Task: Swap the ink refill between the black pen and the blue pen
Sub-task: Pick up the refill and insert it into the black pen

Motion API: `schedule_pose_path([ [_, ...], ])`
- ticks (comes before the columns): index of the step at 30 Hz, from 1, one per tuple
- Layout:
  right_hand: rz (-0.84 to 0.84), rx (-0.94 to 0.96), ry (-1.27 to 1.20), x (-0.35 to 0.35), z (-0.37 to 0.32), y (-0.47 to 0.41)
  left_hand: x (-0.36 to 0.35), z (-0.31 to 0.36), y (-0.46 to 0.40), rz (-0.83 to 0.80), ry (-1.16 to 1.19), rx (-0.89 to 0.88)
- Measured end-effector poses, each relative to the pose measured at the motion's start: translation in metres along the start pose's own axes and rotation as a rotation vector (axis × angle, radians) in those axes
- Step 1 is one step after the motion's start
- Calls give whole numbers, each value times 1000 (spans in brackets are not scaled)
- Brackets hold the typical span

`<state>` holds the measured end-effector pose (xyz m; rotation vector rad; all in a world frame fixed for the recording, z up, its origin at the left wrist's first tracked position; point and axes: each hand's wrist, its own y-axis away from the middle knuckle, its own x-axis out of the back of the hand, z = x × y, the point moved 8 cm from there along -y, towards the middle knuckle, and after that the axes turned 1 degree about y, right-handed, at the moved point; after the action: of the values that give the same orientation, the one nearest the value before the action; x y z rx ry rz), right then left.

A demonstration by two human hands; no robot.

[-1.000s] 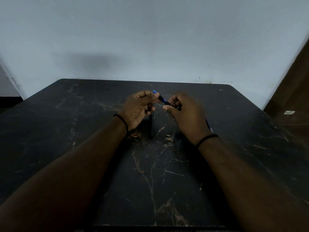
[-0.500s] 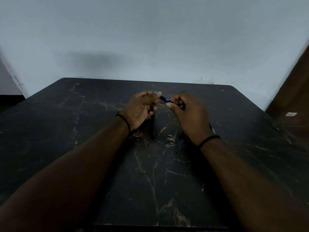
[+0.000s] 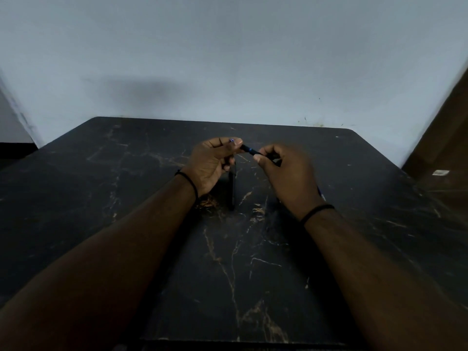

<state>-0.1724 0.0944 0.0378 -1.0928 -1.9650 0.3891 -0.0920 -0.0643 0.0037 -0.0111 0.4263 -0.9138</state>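
Blue-banded and dark, the pen (image 3: 249,149) spans the gap at centre frame, long axis sloping down to the right, left hand (image 3: 211,165) pinching its upper end and right hand (image 3: 286,171) its lower, above another pen (image 3: 231,190) lying on the bench (image 3: 101,198).

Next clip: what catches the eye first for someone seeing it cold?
Two hands meet over the middle of a dark marbled table: the left hand and right hand both pinch a pen piece with blue trim. Below them a black pen lies on the table.
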Motion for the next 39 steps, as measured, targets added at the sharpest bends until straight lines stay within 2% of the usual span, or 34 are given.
schedule_pose_path([
  [3,-26,9,74,-2,0,0,2,-1,-1,-1,-4,1],
  [8,-19,-67,-29,-2,5,0,3,-2,-2,-4,-1,13],
  [15,-75,-28,82,-4,-3,1,4,-2,-4,-13,-3,-1],
  [19,-37,-69,-8,-2,1,2,5,-3,-4,-9,-5,7],
  [27,-79,-14,117,-6,-2,0,2,-2,-4,-3,-7,-8],
  [32,-43,-70,-18,-5,4,2,2,-3,-3,-3,-9,3],
  [39,-63,5,130,-7,4,-1,3,-4,-5,3,-11,-2],
])
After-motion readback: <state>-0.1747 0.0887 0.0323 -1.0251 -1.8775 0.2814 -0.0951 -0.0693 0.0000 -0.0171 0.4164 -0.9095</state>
